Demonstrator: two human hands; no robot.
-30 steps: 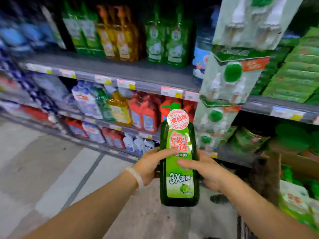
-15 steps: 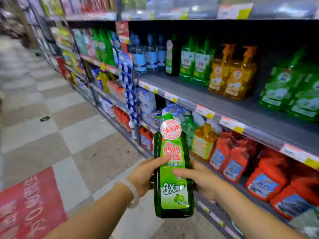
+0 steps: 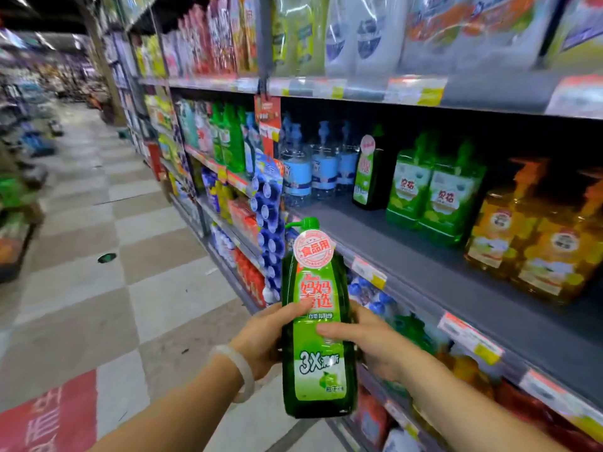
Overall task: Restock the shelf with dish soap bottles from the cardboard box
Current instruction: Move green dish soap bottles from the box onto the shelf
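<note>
I hold a dark green dish soap bottle (image 3: 318, 321) upright in front of me with both hands. It has a light green label and a round pink sticker near its pump top. My left hand (image 3: 264, 340) grips its left side and my right hand (image 3: 368, 344) grips its right side. Above and to the right runs a grey shelf (image 3: 434, 265) with a bare front strip. One matching green bottle (image 3: 367, 177) stands at the back of that shelf. The cardboard box is out of view.
On the same shelf stand blue bottles (image 3: 313, 171), green pump bottles (image 3: 434, 194) and orange pump bottles (image 3: 535, 243). Red bottles (image 3: 251, 275) fill lower shelves. A blue hanging strip (image 3: 269, 223) dangles from the shelf post. Checkered aisle floor (image 3: 130, 256) stretches left.
My view has swung left along the aisle and upward. The bottle stays in both hands and now sits closer to the grey shelf's front edge.
</note>
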